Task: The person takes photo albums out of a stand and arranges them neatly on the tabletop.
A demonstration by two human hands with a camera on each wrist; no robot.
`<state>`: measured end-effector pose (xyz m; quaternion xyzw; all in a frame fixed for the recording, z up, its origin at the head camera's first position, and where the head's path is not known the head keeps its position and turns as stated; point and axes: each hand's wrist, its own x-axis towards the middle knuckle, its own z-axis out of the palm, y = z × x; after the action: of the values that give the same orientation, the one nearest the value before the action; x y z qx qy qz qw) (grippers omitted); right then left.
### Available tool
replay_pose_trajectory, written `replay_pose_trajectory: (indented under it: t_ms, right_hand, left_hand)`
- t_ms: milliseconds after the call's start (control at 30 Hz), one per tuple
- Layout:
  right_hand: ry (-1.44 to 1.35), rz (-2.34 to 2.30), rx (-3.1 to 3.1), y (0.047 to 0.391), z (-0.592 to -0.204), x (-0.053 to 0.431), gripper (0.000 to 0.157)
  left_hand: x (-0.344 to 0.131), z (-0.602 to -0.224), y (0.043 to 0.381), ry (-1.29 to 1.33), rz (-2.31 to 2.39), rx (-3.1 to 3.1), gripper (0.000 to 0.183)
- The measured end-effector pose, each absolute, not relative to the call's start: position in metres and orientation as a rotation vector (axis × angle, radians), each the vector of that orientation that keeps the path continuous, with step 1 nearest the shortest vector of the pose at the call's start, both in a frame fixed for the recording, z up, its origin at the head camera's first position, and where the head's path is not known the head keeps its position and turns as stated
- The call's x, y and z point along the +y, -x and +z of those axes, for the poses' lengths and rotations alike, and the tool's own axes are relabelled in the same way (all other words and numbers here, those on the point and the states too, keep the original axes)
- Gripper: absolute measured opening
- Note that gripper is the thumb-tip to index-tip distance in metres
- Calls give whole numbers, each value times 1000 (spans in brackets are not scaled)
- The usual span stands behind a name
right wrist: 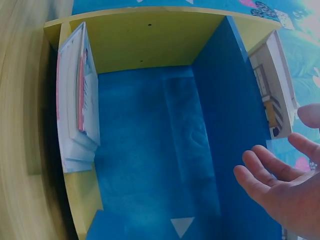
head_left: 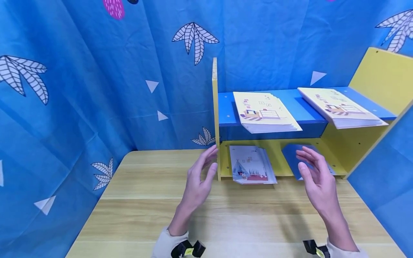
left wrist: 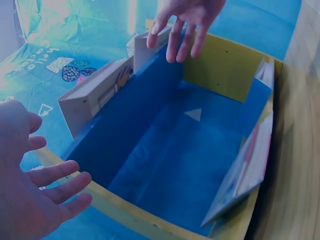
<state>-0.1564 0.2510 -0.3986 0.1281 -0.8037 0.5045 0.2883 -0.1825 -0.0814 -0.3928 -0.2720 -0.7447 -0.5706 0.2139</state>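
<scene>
My left hand [head_left: 197,182] hangs in front of the shelf's left side panel [head_left: 215,118], fingers relaxed and holding nothing. Before the right part of the shelf, my right hand [head_left: 317,181] is raised with its fingers loosely bent, also bare. It partly covers a blue-covered booklet [head_left: 292,157] on the lower yellow board. To the left on that board lies a stack of booklets [head_left: 250,165] with a tent picture. On the blue upper board rest two stacks of cream booklets, a left stack [head_left: 266,109] and a right stack [head_left: 342,105], both jutting over the front edge.
The small shelf has yellow side panels, the right panel [head_left: 384,82] rising above the blue board [head_left: 290,98]. It stands at the back of a wooden table [head_left: 155,200]. A patterned blue curtain [head_left: 106,71] hangs behind and at both sides.
</scene>
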Motion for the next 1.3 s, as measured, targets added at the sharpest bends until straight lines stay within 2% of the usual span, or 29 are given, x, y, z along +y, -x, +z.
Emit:
replay_pose_trajectory:
  t_ms: [1300]
  right_hand:
    - [-397, 1469, -2034, 185, -353, 249, 51]
  left_hand:
    - [-21, -347, 215, 682, -1778, -1965, 46]
